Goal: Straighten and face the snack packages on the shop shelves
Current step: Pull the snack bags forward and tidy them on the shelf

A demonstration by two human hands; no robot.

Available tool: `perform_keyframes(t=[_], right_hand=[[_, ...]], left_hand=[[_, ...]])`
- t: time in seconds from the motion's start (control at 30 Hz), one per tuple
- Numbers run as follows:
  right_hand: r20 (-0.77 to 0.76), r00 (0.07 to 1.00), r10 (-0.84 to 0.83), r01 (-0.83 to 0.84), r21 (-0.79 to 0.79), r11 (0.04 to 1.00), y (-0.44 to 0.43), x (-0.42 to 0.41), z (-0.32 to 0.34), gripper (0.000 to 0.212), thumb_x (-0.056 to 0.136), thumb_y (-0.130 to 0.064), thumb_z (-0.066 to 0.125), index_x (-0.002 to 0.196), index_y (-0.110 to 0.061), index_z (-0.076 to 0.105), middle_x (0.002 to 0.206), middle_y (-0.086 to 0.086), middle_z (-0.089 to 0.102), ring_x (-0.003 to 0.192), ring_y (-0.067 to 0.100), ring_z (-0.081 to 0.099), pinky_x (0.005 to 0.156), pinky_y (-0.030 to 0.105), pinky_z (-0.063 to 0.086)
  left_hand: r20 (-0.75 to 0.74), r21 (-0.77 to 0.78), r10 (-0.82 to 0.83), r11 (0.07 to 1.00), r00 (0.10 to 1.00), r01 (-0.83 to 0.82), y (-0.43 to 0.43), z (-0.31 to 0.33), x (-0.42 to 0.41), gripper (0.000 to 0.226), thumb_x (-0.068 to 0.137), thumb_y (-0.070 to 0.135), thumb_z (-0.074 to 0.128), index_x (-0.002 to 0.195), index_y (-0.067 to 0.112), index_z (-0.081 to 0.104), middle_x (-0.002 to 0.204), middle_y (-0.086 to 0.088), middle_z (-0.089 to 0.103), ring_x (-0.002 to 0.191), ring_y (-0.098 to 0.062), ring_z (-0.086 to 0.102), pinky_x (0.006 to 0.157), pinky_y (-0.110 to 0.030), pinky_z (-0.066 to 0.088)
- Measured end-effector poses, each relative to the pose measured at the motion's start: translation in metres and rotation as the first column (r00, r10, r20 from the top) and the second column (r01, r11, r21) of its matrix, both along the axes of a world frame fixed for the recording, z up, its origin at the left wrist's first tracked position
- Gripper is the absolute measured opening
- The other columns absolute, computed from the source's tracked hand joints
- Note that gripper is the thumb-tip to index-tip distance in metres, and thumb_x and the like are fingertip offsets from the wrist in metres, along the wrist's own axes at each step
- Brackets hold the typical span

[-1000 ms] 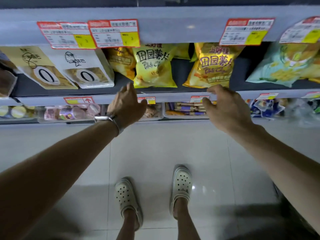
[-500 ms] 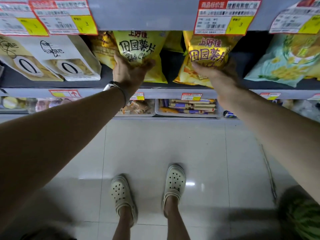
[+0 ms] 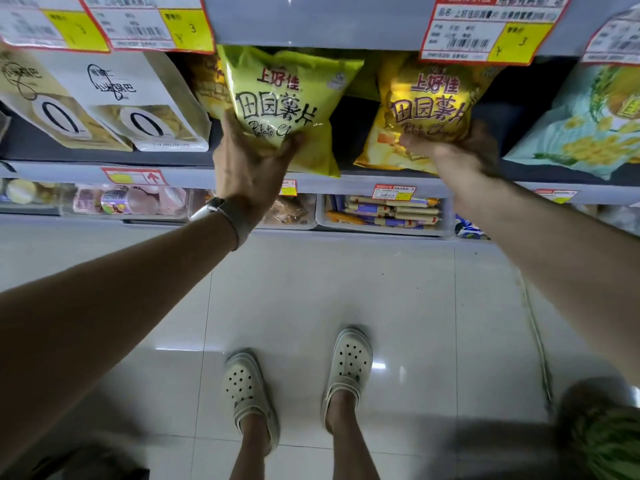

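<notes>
standing before the shelf (image 3: 194, 174), the person's left grip (image 3: 252, 161) holds the lime-green potato chip bag (image 3: 287, 105), the right grip (image 3: 457, 150) the golden-yellow potato chip bag (image 3: 426, 98).

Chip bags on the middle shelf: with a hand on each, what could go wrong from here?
1. The green chip bag, gripped low by the left hand, has its bottom corner over the shelf lip; released there, it might slide off.
2. The right hand grips the tilted yellow chip bag at its base; squeezing could crush chips.
3. Lifting either bag could knock the price tag hanging above.
</notes>
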State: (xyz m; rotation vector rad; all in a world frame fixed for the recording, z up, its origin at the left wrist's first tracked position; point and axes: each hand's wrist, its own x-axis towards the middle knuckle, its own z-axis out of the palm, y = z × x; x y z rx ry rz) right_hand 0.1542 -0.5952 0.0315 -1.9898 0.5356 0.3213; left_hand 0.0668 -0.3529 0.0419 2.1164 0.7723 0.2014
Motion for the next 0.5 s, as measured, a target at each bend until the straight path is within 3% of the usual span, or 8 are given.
perform_keyframes(t=[0.1,0.13,0.23,0.3,0.37,0.4,0.5], right_hand=[[0.07,0.997,0.014,-0.016,0.016,1.0,0.012,-0.004,-0.003,0.073,0.064,-0.046,0.096,0.124,-0.024,0.061,0.099,-0.019,0.068,0.09,0.003,0.063,0.064,0.007,0.043],[0.081,0.996,0.027,-0.028,0.019,0.999,0.019,-0.006,-0.004,0.071,0.065,-0.045,0.096,0.123,-0.025,0.06,0.098,-0.019,0.067,0.089,0.001,0.063,0.065,0.007,0.043],[0.079,0.993,0.085,-0.089,0.045,0.995,0.043,-0.008,-0.01,0.064,0.068,-0.041,0.095,0.119,-0.028,0.058,0.099,-0.017,0.069,0.094,0.005,0.066,0.08,0.019,0.05],[0.09,0.989,0.117,-0.127,0.106,0.986,0.059,-0.009,-0.015,0.06,0.072,-0.032,0.094,0.119,-0.026,0.058,0.096,-0.018,0.069,0.089,0.001,0.067,0.078,0.016,0.054],[0.108,0.984,0.138,-0.153,0.137,0.979,0.073,-0.007,-0.02,0.058,0.076,-0.022,0.091,0.125,-0.022,0.059,0.1,-0.013,0.069,0.089,-0.001,0.066,0.073,0.01,0.052],[0.118,0.981,0.151,-0.167,0.137,0.976,0.079,-0.006,-0.021,0.059,0.079,-0.019,0.089,0.13,-0.022,0.058,0.104,-0.01,0.068,0.091,0.0,0.065,0.075,0.01,0.052],[0.15,0.967,0.207,-0.222,0.089,0.971,0.09,-0.002,-0.026,0.062,0.087,-0.007,0.078,0.142,-0.021,0.053,0.113,-0.008,0.064,0.1,0.004,0.061,0.093,0.021,0.054]], left_hand=[[0.003,0.002,0.007,1.0,1.0,-0.007,0.021,0.001,-0.02,0.074,0.082,0.055,0.084,0.135,0.017,0.049,0.118,0.009,0.066,0.106,-0.021,0.065,0.089,-0.036,0.055],[0.005,0.001,0.001,1.0,1.0,-0.001,0.027,0.001,-0.026,0.075,0.082,0.054,0.084,0.136,0.018,0.049,0.119,0.011,0.067,0.106,-0.018,0.066,0.089,-0.034,0.056],[-0.003,0.028,-0.003,1.0,1.0,0.003,0.044,0.003,-0.041,0.077,0.083,0.051,0.085,0.141,0.016,0.048,0.118,0.014,0.065,0.1,-0.009,0.062,0.082,-0.016,0.051],[-0.011,0.038,0.012,0.999,1.0,-0.011,0.052,0.003,-0.047,0.077,0.084,0.048,0.085,0.142,0.013,0.049,0.115,0.014,0.064,0.095,-0.009,0.059,0.065,0.003,0.036],[-0.015,0.041,0.023,0.999,1.0,-0.022,0.058,0.001,-0.052,0.074,0.084,0.049,0.085,0.139,0.012,0.05,0.111,0.015,0.064,0.084,-0.006,0.059,0.06,0.003,0.035],[-0.01,0.037,0.02,0.999,1.0,-0.02,0.061,-0.001,-0.055,0.074,0.084,0.048,0.086,0.138,0.012,0.051,0.11,0.015,0.064,0.081,0.002,0.059,0.06,0.002,0.036],[-0.019,-0.003,0.01,1.0,1.0,-0.01,0.063,-0.006,-0.063,0.072,0.084,0.046,0.087,0.138,0.013,0.051,0.112,0.015,0.064,0.082,0.019,0.054,0.061,0.0,0.039]])
